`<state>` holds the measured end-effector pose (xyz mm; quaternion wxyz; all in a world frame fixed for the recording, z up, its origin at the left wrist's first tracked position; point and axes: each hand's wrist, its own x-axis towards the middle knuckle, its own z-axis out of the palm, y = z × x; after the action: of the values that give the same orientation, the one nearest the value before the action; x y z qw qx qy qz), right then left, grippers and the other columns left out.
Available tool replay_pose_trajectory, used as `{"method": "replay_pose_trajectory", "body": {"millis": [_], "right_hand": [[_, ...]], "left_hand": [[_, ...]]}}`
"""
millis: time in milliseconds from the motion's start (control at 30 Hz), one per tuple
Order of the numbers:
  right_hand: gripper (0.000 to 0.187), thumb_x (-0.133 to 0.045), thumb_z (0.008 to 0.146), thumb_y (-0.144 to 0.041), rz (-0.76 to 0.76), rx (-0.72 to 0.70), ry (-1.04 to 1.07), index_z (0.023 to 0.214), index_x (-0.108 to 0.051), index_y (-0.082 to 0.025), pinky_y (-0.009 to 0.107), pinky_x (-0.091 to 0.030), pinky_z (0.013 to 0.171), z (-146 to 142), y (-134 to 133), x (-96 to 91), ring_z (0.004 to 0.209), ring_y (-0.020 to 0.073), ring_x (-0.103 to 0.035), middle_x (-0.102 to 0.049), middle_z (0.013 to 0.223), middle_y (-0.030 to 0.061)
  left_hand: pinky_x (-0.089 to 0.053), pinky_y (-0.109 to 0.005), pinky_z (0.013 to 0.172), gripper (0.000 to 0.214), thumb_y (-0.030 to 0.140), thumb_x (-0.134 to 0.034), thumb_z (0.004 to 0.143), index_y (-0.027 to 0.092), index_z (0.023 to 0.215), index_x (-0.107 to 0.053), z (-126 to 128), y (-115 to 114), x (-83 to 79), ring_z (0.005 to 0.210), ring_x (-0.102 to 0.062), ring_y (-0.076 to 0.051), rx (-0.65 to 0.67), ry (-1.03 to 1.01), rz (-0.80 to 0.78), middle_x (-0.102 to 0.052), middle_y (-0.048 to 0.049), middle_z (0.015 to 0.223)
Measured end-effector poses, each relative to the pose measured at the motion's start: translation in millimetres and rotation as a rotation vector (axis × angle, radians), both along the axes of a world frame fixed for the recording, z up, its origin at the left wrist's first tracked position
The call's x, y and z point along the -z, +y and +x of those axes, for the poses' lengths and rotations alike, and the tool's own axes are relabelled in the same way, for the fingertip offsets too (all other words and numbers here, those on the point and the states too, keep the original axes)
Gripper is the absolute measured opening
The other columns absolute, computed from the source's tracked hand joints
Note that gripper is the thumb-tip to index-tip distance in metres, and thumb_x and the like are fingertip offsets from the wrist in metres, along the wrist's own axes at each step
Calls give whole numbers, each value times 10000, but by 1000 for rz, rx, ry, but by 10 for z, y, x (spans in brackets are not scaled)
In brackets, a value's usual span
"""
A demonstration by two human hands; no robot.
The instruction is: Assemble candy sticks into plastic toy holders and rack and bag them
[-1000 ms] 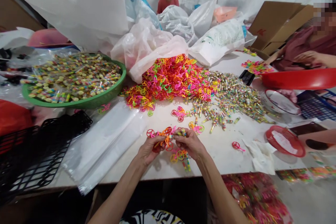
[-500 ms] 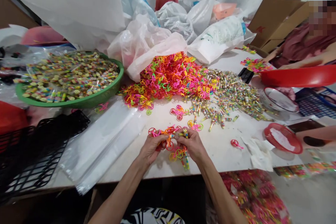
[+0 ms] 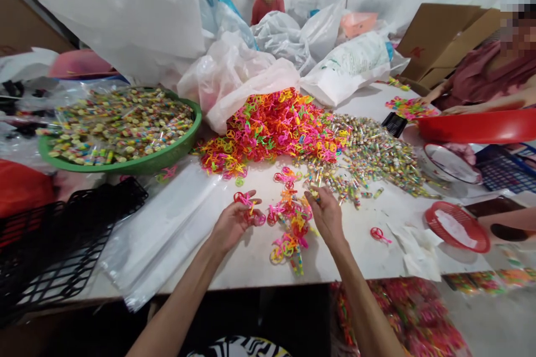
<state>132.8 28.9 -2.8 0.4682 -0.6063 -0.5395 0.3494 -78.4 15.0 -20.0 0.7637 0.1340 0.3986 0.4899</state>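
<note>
Head view: at lower centre of the frame, the left hand (image 3: 232, 226) pinches a pink plastic pinwheel toy (image 3: 250, 207) between thumb and fingers. The right hand (image 3: 327, 216), fingers drawn together, pinches a small striped candy tube (image 3: 314, 195). Between them, a tangle of neon toys (image 3: 291, 228) lies on the white table (image 3: 259, 262). Above sits a neon toy heap (image 3: 268, 128), candy tubes (image 3: 377, 159) spread to its right, and a green basket (image 3: 184, 136) at left.
</note>
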Motion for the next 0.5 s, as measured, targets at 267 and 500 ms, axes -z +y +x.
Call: {"method": "replay_pose_trajectory", "body": {"millis": [267,500], "right_hand": [[294,-565,758,-461,-272,-304,357,642,-548,-191,212,-242,401,-520,-320,-13,417,76,-306,-375,465,-65],[138,-617,710,-301,-140,-225,210,829,-617,-231,221,-336,527,-687,-343,60,571,111,-427,-547,680,-29]], "left_hand": [[-331,-202,440,255,279,-617,685,139,897,-597,186,-111,37,489,-475,-82,61,296,175,-534,15,603],[-440,-237,670,415,105,-626,584,193,987,-582,297,-125,235,724,-574,-137,-83,657,358,-620,-9,819]]}}
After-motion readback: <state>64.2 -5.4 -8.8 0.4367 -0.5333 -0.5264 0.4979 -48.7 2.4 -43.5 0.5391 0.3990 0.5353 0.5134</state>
